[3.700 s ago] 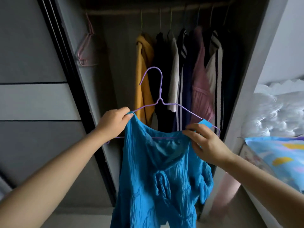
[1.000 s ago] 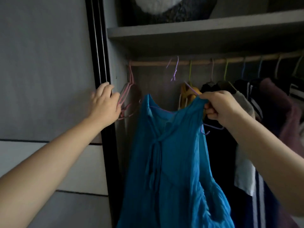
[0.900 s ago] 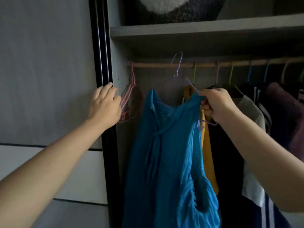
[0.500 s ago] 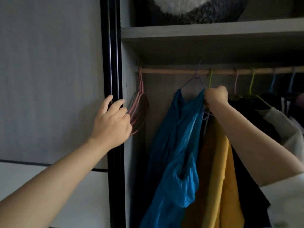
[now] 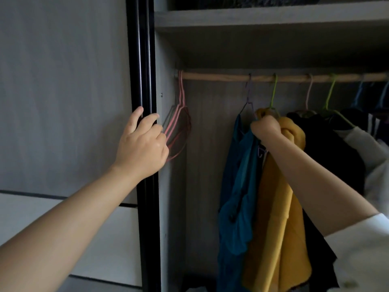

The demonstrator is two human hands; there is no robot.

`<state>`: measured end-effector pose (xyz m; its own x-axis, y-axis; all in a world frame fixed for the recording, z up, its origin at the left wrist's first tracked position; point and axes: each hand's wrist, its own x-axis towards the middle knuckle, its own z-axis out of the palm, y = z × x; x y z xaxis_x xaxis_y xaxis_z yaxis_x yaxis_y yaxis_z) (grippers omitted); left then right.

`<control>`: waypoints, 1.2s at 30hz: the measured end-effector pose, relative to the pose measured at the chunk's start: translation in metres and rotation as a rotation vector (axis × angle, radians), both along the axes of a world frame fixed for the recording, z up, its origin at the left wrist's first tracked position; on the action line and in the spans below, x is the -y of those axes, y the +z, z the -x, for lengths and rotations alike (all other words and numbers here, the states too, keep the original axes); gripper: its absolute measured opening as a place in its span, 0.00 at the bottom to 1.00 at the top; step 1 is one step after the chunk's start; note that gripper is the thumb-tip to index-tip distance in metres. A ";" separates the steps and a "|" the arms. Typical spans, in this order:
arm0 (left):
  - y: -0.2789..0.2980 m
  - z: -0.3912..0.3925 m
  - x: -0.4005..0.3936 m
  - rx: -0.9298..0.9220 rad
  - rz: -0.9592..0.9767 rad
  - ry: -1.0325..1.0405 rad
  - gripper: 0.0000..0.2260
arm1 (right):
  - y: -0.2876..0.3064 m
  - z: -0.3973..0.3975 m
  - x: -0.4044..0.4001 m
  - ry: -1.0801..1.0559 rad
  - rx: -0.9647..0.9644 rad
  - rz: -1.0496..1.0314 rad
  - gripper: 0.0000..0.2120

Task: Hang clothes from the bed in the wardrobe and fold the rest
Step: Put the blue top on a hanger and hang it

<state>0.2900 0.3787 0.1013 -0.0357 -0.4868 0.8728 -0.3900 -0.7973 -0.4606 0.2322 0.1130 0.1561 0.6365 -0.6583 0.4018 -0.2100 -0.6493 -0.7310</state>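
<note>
Below right grip (image 5: 265,128), blue top (image 5: 235,199).

No text, label, brand, number or sign can be read anywhere in this view. The light inside the wardrobe is dim and the picture is a little soft, so perhaps a small tag on some cloth is there and simply too small to tell.
</note>
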 end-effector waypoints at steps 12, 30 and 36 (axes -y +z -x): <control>-0.052 0.045 0.071 -0.388 -0.101 -0.119 0.04 | -0.048 0.082 0.010 0.063 -0.100 0.388 0.22; -0.126 0.506 0.415 -0.792 -0.789 -0.627 0.14 | -0.202 0.627 0.191 -0.583 -0.552 0.139 0.15; -0.175 0.677 0.479 -0.762 -0.960 -0.796 0.16 | -0.238 0.815 0.200 -0.827 -0.685 0.067 0.15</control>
